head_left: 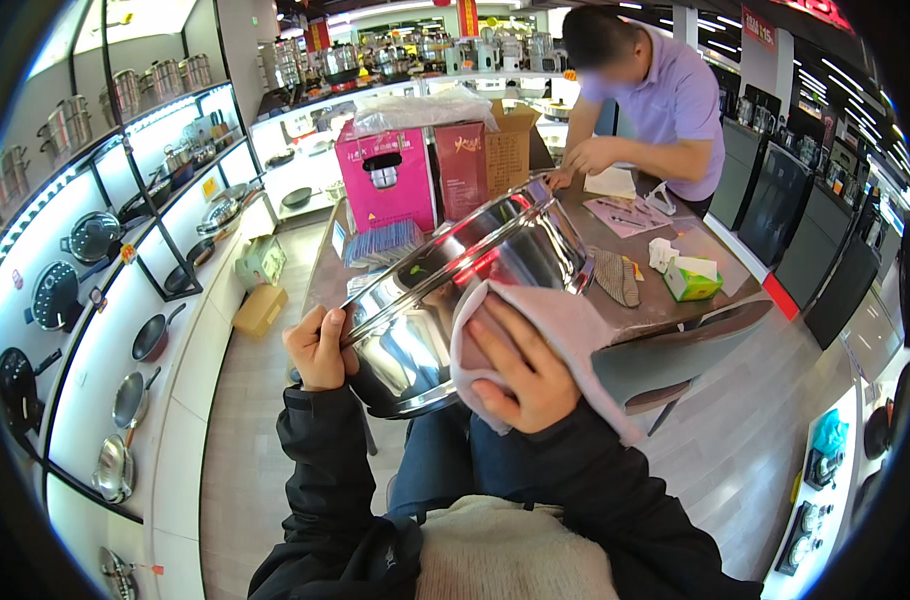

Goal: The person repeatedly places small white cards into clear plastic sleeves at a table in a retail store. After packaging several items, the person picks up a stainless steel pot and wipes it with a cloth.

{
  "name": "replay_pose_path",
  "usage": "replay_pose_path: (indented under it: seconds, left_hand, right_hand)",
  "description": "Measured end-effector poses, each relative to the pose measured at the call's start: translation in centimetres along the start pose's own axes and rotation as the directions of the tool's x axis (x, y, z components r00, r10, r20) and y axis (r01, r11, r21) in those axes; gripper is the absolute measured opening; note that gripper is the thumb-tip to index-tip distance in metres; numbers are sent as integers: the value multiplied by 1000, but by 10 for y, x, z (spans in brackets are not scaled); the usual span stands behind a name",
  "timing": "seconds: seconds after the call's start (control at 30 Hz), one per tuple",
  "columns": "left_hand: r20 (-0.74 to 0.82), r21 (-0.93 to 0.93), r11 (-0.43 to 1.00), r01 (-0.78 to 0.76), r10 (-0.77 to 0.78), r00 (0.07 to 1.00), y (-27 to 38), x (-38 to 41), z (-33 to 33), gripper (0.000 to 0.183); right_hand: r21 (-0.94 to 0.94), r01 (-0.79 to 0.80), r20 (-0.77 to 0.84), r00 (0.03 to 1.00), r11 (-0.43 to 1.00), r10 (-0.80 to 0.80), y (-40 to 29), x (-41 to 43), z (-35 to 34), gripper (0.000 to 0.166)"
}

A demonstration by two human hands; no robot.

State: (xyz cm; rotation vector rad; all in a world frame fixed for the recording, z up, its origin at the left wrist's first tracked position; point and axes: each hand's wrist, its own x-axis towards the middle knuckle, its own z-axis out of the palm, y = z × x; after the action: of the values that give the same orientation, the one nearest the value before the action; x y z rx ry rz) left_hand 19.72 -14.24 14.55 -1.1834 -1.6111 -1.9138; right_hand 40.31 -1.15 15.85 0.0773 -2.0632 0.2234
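Note:
A large polished stainless-steel pot (425,337) is held tilted above my lap, its far side close to the table. My left hand (321,349) grips it at the left end, fingers curled around the rim or a handle there. Against the pot's near side wall, my right hand (530,367) presses a pale pink cloth (575,322) with spread fingers. Part of the cloth hangs down past my right wrist. The pot's inside cannot be seen from here.
On the brown table (575,217) stand a magenta box (387,187), a red box (461,169), a striped glove (616,277) and a green tissue box (693,279). A person (657,112) leans over the far side. A grey chair (680,352) is at right; pan shelves line the left.

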Motion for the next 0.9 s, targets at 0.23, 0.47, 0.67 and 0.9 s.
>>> replay_pose_path:
  seconds: [0.23, 0.47, 0.67, 0.9]
  left_hand:
    - [3, -22, 999, 48, -48, 999, 1, 3, 1, 40]
    - [-9, -9, 995, 98, -98, 995, 10, -13, 8, 43]
    - [-106, -59, 992, 108, -114, 988, 6, -16, 20, 32]
    - [-90, -13, 996, 86, -87, 992, 17, -17, 28, 34]
  right_hand:
    - [73, -95, -18, 995, 993, 96, 10, 15, -1, 38]
    - [96, -197, -83, 975, 976, 205, 33, 28, -5, 45]
    - [-37, -102, -158, 983, 994, 95, 41, 33, 0, 39]
    - [-241, -111, -138, 987, 964, 79, 19, 15, -5, 36]
